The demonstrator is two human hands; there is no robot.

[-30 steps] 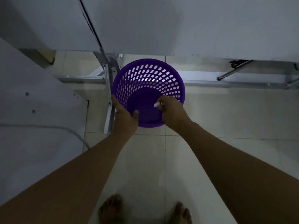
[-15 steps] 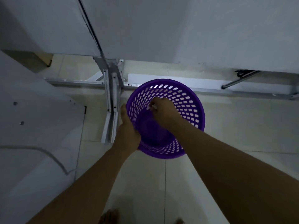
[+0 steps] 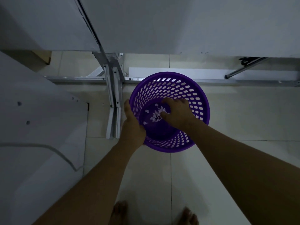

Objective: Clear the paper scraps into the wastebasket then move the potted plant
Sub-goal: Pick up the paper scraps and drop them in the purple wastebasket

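Note:
A purple perforated wastebasket (image 3: 183, 88) stands on the tiled floor, seen from above. My left hand (image 3: 132, 127) grips its near-left rim. My right hand (image 3: 177, 113) is inside the basket with its fingers spread apart. Several small white paper scraps (image 3: 156, 115) lie loose just left of those fingers, over the basket's bottom. No potted plant is in view.
A white table edge (image 3: 178, 30) runs across the top, with its metal leg (image 3: 114, 95) and floor rail (image 3: 78, 77) just left of the basket. Another white surface (image 3: 32, 127) with a cable fills the left side. My bare feet (image 3: 120, 213) show at the bottom.
My right hand went from closed on paper scraps at the rim to spread inside the basket, and the scraps now lie loose in it. The basket sits further right in view.

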